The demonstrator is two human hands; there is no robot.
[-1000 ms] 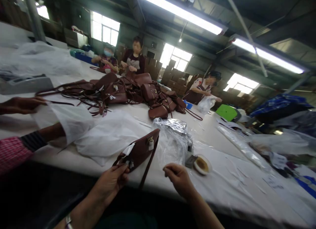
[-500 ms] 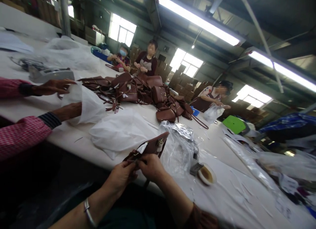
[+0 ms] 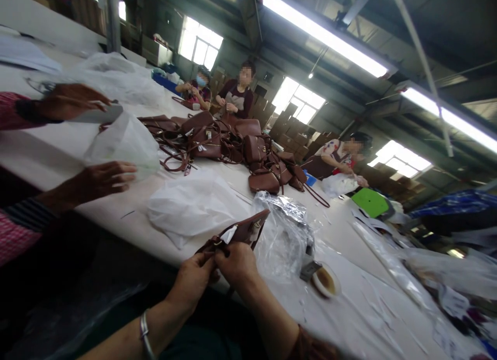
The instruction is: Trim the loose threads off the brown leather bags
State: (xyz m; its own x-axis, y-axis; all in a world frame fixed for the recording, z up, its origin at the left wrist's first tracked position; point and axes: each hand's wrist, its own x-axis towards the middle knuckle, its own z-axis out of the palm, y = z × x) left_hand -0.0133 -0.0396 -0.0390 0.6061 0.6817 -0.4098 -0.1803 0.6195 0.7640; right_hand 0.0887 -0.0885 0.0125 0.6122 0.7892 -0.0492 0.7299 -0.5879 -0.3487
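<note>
My left hand (image 3: 193,278) and my right hand (image 3: 237,262) meet at the near end of a small brown leather bag (image 3: 243,231) that lies at the front edge of the white table (image 3: 341,318). Both hands are closed, pinching the bag's end by its buckle. A white tag sticks up from the bag. Just beyond the bag lies crumpled clear plastic (image 3: 285,235), and to its left a white fabric pouch (image 3: 192,207).
A pile of brown bags (image 3: 233,142) with straps fills the table's middle. A tape roll (image 3: 326,281) lies right of my hands. At left, another person's hands (image 3: 97,181) handle a white bag (image 3: 122,140). Three more people work at the far side. A green object (image 3: 370,202) sits right.
My right hand came over from the table edge to join my left hand on the brown bag. The person at left lifted the white bag, and the view shifted upward and left.
</note>
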